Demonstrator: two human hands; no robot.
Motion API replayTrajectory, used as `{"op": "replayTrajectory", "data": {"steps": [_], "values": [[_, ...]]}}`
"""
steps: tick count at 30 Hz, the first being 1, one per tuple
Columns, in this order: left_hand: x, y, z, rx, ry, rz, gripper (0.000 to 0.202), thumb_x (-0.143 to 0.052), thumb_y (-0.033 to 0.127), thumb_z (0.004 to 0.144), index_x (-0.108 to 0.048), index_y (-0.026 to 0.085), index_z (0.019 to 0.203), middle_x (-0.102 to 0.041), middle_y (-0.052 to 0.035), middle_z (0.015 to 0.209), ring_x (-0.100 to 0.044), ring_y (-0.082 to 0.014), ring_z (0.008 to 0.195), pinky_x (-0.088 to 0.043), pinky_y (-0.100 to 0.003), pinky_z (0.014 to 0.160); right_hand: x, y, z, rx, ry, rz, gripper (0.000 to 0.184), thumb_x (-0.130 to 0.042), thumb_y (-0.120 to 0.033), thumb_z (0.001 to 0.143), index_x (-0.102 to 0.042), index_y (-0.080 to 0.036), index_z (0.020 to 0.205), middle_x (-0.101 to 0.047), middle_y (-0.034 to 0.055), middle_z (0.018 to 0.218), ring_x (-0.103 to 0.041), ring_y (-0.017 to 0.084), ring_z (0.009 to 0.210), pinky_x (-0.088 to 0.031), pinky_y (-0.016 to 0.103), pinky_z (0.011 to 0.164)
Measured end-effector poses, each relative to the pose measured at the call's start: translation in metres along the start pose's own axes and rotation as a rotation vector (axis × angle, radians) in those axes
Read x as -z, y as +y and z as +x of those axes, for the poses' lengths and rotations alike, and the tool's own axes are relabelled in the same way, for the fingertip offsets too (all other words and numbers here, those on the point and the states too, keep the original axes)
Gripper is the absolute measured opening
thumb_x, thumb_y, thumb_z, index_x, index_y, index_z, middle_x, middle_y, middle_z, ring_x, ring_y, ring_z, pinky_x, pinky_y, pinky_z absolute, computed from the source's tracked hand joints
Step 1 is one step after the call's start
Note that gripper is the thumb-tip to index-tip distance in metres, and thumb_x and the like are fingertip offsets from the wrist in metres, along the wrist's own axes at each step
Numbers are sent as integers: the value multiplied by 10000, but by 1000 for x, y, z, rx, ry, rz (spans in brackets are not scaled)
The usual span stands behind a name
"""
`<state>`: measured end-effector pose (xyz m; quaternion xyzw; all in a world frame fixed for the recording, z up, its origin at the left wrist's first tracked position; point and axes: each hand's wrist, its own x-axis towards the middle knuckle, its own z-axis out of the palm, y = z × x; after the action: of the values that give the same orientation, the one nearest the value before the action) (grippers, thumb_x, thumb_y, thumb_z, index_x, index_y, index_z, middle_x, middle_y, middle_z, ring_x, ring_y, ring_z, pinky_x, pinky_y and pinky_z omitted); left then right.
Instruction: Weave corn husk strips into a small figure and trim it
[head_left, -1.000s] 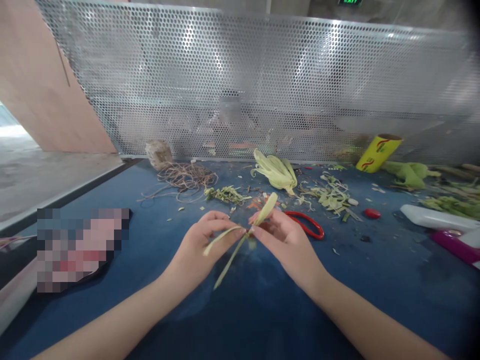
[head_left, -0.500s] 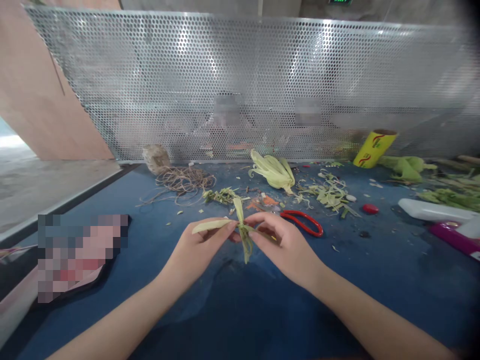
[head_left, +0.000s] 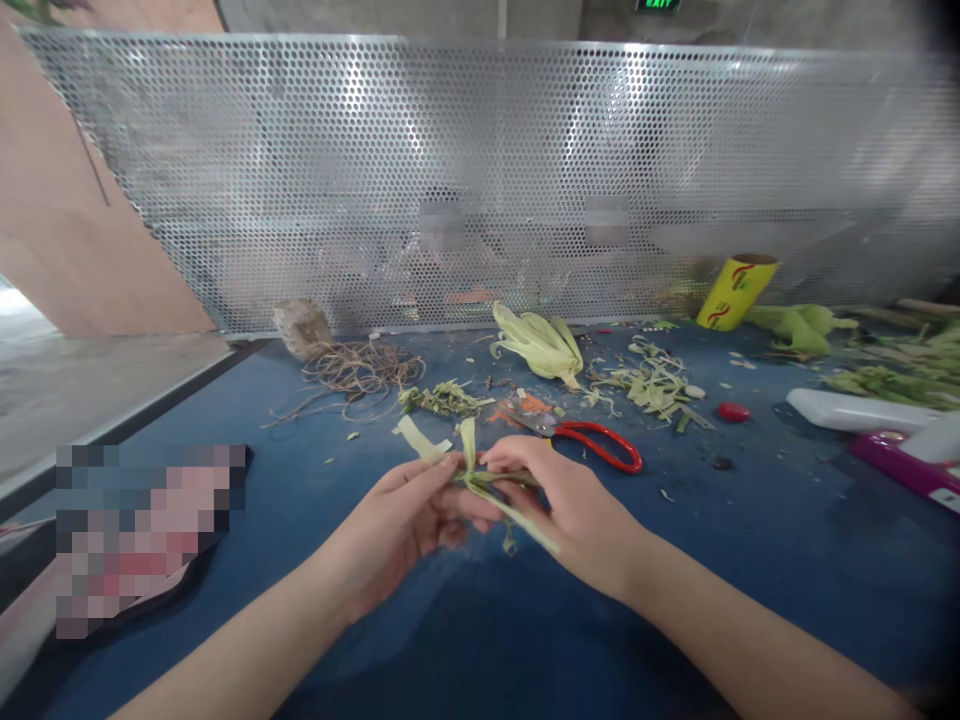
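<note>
Pale green corn husk strips [head_left: 468,452], crossing or knotted at their middle, are held between my two hands above the blue table [head_left: 420,630]. My left hand [head_left: 412,515] pinches them from the left, its thumb on top and the other fingers curled beneath. From the right, my right hand [head_left: 555,490] grips them with bent fingers, and one strip lies across toward its wrist. How the strips join is partly hidden by the fingers. Just beyond my right hand lie red-handled scissors [head_left: 600,445]. A whole corn husk [head_left: 536,343] rests farther back.
Tangled twine [head_left: 364,372] lies at the back left. Husk scraps [head_left: 652,385] are scattered at centre right. A yellow roll [head_left: 737,292] leans near the perforated metal screen [head_left: 495,130]. At right are a white-and-purple tool [head_left: 900,465] and a red oval object [head_left: 733,411].
My left hand has turned so its fingers show under the strips. One strip now slants toward my right wrist, and the left strip points up and away. The view has shifted slightly.
</note>
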<state>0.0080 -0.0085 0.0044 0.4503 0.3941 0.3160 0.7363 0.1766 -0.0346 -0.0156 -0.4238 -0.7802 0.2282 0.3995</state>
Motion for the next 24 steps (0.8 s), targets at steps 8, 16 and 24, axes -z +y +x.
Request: {"op": "replayTrajectory", "data": {"steps": [8, 16, 24], "values": [[4, 3, -1, -230, 24, 386, 196, -578, 316, 780, -681, 158, 725, -574, 7, 582, -442, -85, 523, -367, -190, 501, 4, 3, 0, 264, 3, -191, 222, -436, -153, 865, -495, -226, 1066, -606, 54, 1013, -543, 161, 972, -439, 298, 849], [6, -1, 0, -67, -24, 134, 198, -645, 303, 734, -690, 142, 839, -671, -45, 684, -536, -110, 612, -381, -192, 536, 7, 2, -1, 307, 23, -268, 246, -402, -111, 876, -495, -212, 1081, -635, 40, 953, -558, 149, 874, -458, 280, 768], [6, 3, -2, 112, -17, -133, 173, -723, 236, 651, -683, 136, 787, -654, -17, 585, -564, -67, 527, -387, -119, 452, 8, 6, 1, 353, 56, -418, 244, -377, -81, 875, -512, -193, 1045, -630, 50, 986, -546, 166, 894, -402, 321, 808]]}}
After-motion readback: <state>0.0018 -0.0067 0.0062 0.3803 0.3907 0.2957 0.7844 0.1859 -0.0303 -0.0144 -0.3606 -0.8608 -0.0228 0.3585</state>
